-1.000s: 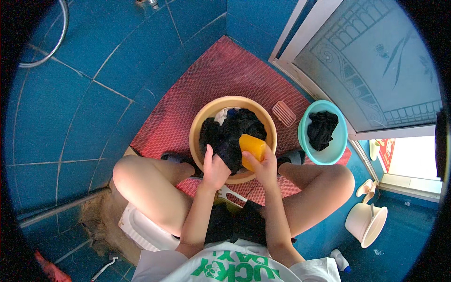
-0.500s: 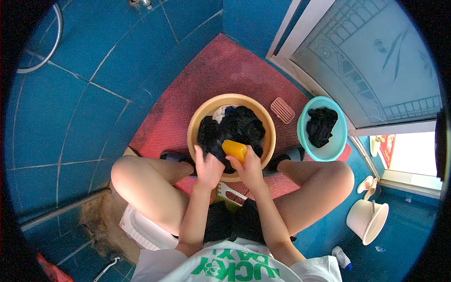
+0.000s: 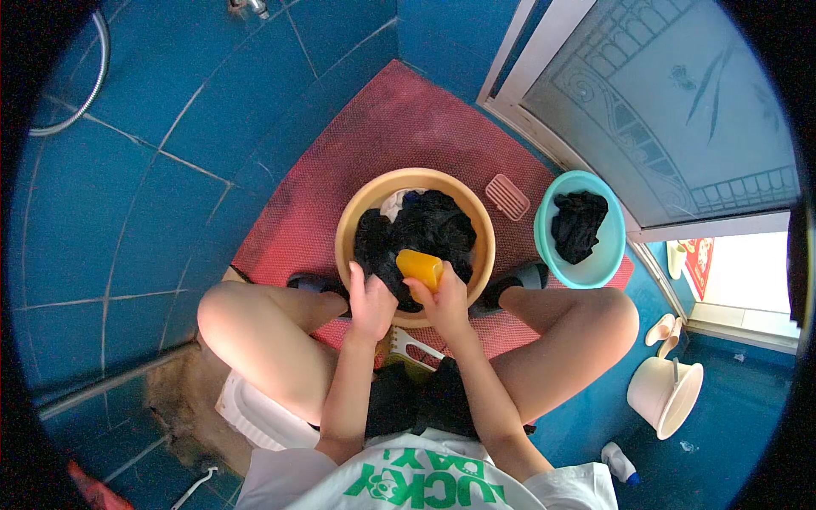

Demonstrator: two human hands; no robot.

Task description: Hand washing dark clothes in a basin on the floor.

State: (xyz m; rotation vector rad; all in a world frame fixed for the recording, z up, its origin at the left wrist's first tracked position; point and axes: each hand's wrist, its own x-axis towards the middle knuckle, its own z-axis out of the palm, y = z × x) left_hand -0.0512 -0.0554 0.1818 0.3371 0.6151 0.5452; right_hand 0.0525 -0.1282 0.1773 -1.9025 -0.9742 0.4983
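Observation:
A cream-orange basin [image 3: 347, 215] stands between my feet with dark, wet-looking clothes inside. Black cloth [image 3: 433, 228] fills most of it, and a bit of white cloth [image 3: 393, 205] shows at the far left of the pile. My right hand [image 3: 447, 303] grips a yellow-orange bar of soap [image 3: 419, 267], held tilted over the black cloth. Beside it, at the basin's near rim, my left hand [image 3: 371, 304] is closed on the black cloth, its thumb pointing up. The fingertips of that hand are hidden in the dark fabric.
A pink soap dish [image 3: 508, 197] lies right of the basin on the red mat [image 3: 382, 127]. Farther right, a turquoise basin [image 3: 544, 242] holds another black garment [image 3: 579, 225]. A pale slotted plastic piece [image 3: 416, 346] sits between my knees. A white bucket [image 3: 654, 399] stands at right.
The whole view has shifted slightly. Both hands stay over the near side of the basin, the soap still in my right hand; I see little other movement.

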